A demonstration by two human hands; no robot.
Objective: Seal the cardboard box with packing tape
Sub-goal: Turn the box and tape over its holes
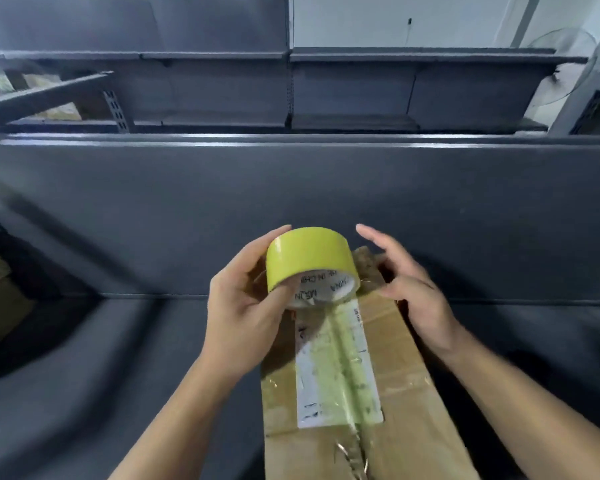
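A long brown cardboard box (406, 403) lies on a dark shelf, running away from me, with a white label on its top. My left hand (243, 306) grips a yellow-green roll of packing tape (309, 261) over the box's far end. A clear strip of tape (343, 358) runs from the roll back along the top seam, over the label. My right hand (409, 289) is at the box's far right edge, fingers spread, holding nothing; I cannot tell whether it touches the box.
The box rests on a dark grey metal shelf (101, 375) with a tall grey back panel (291, 188) just behind it. More dark shelving (395, 88) stands beyond. Other cardboard boxes (0, 306) sit low at the left.
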